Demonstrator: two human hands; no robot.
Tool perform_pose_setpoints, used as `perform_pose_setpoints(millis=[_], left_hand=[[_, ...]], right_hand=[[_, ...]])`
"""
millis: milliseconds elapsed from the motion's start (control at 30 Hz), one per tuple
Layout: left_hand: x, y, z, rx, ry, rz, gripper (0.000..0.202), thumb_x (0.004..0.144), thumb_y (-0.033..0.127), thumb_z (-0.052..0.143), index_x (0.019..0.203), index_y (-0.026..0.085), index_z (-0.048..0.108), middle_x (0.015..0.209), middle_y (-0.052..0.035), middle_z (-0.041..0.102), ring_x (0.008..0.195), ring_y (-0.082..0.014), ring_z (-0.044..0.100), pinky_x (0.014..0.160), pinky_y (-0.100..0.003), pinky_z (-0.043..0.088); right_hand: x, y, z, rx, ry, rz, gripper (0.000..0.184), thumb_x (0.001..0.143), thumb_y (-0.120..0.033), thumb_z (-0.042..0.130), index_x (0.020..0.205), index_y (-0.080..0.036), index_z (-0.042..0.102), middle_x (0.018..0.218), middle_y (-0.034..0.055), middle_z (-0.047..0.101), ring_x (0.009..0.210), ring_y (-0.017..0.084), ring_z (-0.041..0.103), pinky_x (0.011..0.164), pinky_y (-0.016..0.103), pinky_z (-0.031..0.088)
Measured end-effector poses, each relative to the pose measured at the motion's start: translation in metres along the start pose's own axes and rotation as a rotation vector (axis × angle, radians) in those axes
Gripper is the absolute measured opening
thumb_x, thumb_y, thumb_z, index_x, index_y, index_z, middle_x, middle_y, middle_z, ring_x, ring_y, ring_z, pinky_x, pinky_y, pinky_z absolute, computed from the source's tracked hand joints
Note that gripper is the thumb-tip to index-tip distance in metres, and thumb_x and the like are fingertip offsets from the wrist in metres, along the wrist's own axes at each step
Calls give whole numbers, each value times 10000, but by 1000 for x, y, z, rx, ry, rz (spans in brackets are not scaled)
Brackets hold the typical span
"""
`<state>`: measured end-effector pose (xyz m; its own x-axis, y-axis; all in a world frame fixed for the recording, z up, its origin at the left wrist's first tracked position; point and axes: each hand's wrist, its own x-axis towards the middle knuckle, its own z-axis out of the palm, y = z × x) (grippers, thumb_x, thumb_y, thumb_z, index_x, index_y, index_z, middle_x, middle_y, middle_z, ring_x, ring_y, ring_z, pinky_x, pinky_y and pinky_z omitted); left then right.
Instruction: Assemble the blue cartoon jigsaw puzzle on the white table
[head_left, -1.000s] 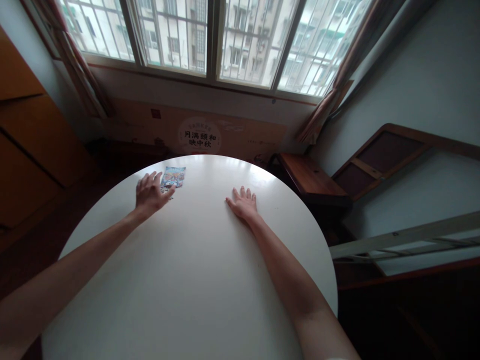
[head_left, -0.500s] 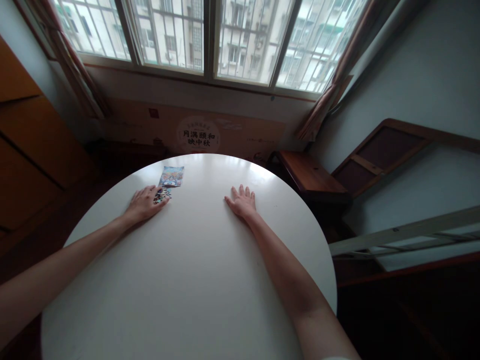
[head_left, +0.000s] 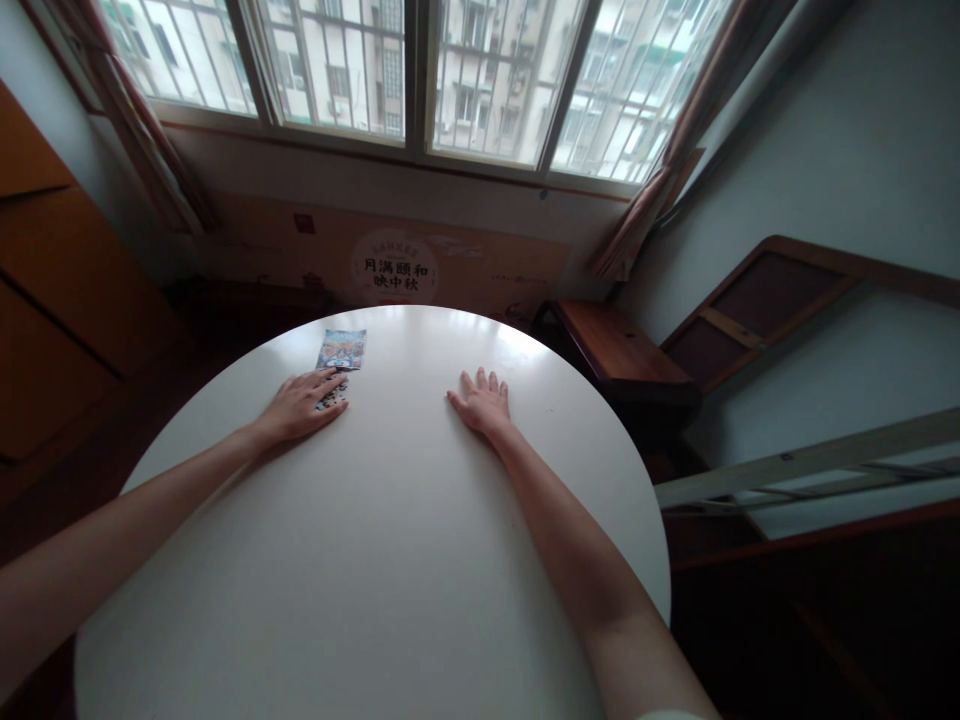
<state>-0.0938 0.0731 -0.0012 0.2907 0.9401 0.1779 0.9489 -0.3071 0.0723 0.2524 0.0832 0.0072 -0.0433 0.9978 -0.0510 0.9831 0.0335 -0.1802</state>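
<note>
My left hand (head_left: 300, 405) lies over a small heap of jigsaw puzzle pieces (head_left: 332, 393), its fingers stretched out and apart. Part of the heap shows between the thumb and fingers; the rest is hidden under the hand. Just beyond the fingertips a small printed picture sheet (head_left: 343, 349) in blue and orange tones lies flat on the white round table (head_left: 390, 540). To the right, my right hand (head_left: 484, 402) rests palm down on the tabletop with spread fingers, holding nothing and well apart from the pieces.
Past the table's far edge stands a tan printed board (head_left: 480, 255) under the barred window (head_left: 502, 90). A wooden stool or bench (head_left: 619, 345) is at the right, near a leaning wood-framed panel (head_left: 742, 310). An orange-brown cabinet (head_left: 67, 330) stands at the left.
My left hand has slid slightly to the right over the puzzle pieces, covering more of them. My right hand stays put on the table.
</note>
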Motion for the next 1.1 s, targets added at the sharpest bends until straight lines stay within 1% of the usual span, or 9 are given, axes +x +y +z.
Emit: perform_pose_setpoints(millis=[167, 300, 467, 667, 800, 900, 967, 1033, 1100], left_hand=[[-5, 8, 3, -6, -12, 69, 644, 901, 574, 322, 1420, 211, 435, 1499, -90, 392, 1372, -294, 344, 1120, -461, 266], [-7, 25, 6, -37, -23, 150, 656, 910, 580, 326, 1428, 190, 429, 1505, -100, 380, 1383, -292, 329, 1137, -442, 250], [-2, 67, 7, -77, -65, 182, 645, 917, 597, 328, 1444, 233, 403, 1530, -78, 344, 1401, -300, 297, 1150, -481, 211], [15, 125, 15, -127, -53, 278, 608, 933, 564, 340, 1438, 233, 411, 1523, -77, 358, 1402, -297, 297, 1147, -486, 216], [27, 149, 19, -173, -41, 310, 599, 933, 572, 352, 1451, 273, 384, 1525, -69, 354, 1403, -314, 294, 1134, -524, 227], [27, 152, 12, -206, -39, 303, 582, 942, 578, 327, 1454, 305, 370, 1554, -61, 295, 1422, -327, 254, 1118, -560, 239], [21, 146, 3, -211, -15, 314, 572, 947, 580, 310, 1440, 302, 396, 1559, -55, 283, 1431, -319, 237, 1126, -555, 230], [13, 131, -7, -193, 23, 327, 582, 946, 584, 305, 1424, 275, 427, 1548, -61, 310, 1428, -302, 252, 1138, -517, 238], [3, 107, -16, -143, 83, 260, 629, 929, 605, 323, 1413, 223, 448, 1527, -90, 348, 1420, -307, 267, 1141, -489, 251]], right_hand=[[0, -1, 0, -19, 0, 0, 719, 910, -655, 259, 1513, -264, 228, 1599, 113, 116, 1458, 349, 65, 1144, 530, 51], [-1, -1, 0, -21, 3, 1, 721, 909, -657, 253, 1513, -264, 227, 1599, 112, 116, 1458, 350, 65, 1144, 529, 53], [-2, 0, 0, -16, 6, -2, 721, 909, -657, 257, 1510, -260, 237, 1597, 114, 123, 1458, 348, 70, 1143, 528, 56], [-2, 1, 1, 5, 56, -15, 698, 906, -650, 289, 1482, -257, 314, 1582, 120, 186, 1448, 351, 123, 1140, 529, 79], [-3, 1, 2, 29, 93, -27, 702, 900, -665, 280, 1460, -250, 360, 1567, 125, 234, 1441, 351, 153, 1138, 531, 98], [-3, 2, 2, 41, 105, -30, 700, 898, -669, 285, 1449, -247, 382, 1560, 130, 252, 1439, 349, 164, 1139, 529, 107], [-3, 2, 2, 44, 110, -32, 691, 900, -663, 293, 1444, -249, 390, 1559, 128, 255, 1439, 348, 167, 1139, 526, 110], [-3, 2, 2, 41, 108, -31, 675, 902, -648, 315, 1443, -252, 392, 1562, 123, 252, 1439, 347, 167, 1141, 524, 109], [-3, 2, 1, 36, 102, -30, 665, 903, -634, 335, 1444, -252, 390, 1564, 121, 246, 1439, 347, 168, 1142, 522, 106]])
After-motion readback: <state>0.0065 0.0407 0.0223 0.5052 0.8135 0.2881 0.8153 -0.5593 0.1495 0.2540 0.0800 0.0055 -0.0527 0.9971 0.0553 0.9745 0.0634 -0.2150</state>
